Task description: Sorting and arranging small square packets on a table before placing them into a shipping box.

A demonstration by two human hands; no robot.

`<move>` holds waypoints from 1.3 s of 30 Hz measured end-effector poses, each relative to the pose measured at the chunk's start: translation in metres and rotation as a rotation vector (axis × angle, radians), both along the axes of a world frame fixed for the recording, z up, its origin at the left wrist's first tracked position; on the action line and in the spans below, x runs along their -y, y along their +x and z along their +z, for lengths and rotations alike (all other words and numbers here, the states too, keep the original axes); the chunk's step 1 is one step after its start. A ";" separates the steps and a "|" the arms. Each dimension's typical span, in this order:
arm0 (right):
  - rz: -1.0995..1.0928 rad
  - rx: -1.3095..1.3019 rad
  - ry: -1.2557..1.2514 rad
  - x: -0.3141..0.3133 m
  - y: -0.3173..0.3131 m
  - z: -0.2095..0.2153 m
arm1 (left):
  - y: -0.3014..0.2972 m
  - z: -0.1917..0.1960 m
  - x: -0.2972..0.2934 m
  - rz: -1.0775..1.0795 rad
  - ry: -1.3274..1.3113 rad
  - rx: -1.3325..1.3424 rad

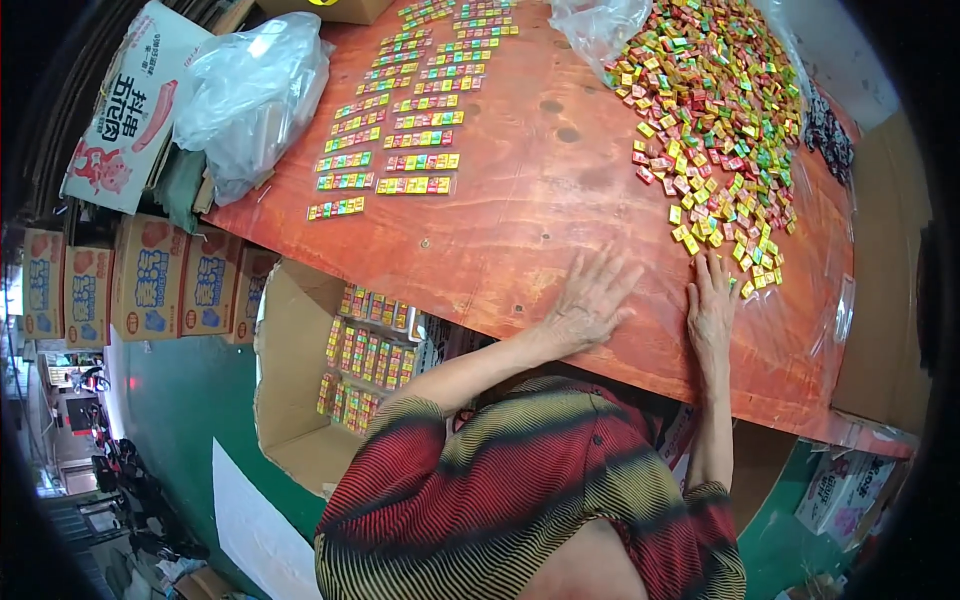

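My left hand [592, 300] lies flat on the red wooden table [480, 240], its fingers spread and holding nothing. To its right, my right hand [711, 305] rests with fingers stretched forward, the tips at the near edge of a big heap of small wrapped pieces [715, 110] in yellow, red and green. Several loose yellow pieces [750, 255] lie just beyond and beside those fingertips. At the table's left half, short rows of the same pieces [415, 186] stand in two columns running away from me, apart from both hands.
A clear plastic bag [255, 100] sits at the table's left edge, another [600, 25] beside the heap. An open carton [295, 375] below the left edge holds packed rows of pieces. Stacked cartons [150, 280] stand left; a tall cardboard panel [885, 270] borders the right.
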State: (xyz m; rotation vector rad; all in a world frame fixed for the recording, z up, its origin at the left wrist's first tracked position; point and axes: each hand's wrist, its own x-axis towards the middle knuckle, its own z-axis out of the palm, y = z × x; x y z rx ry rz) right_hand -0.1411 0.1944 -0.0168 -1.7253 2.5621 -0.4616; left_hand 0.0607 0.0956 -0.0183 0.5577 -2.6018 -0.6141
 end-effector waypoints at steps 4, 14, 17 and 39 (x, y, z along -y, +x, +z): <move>0.024 -0.012 -0.109 -0.016 0.006 0.018 | 0.019 0.001 0.013 0.083 -0.077 0.125; 0.150 0.144 -0.360 -0.020 0.076 0.004 | 0.027 0.009 -0.018 -0.146 -0.115 0.123; 0.090 0.212 -0.466 -0.033 0.053 0.005 | 0.019 0.002 -0.018 -0.143 -0.185 0.172; -0.450 -0.359 -0.253 -0.087 -0.032 0.000 | 0.023 0.016 0.001 -0.087 -0.158 0.000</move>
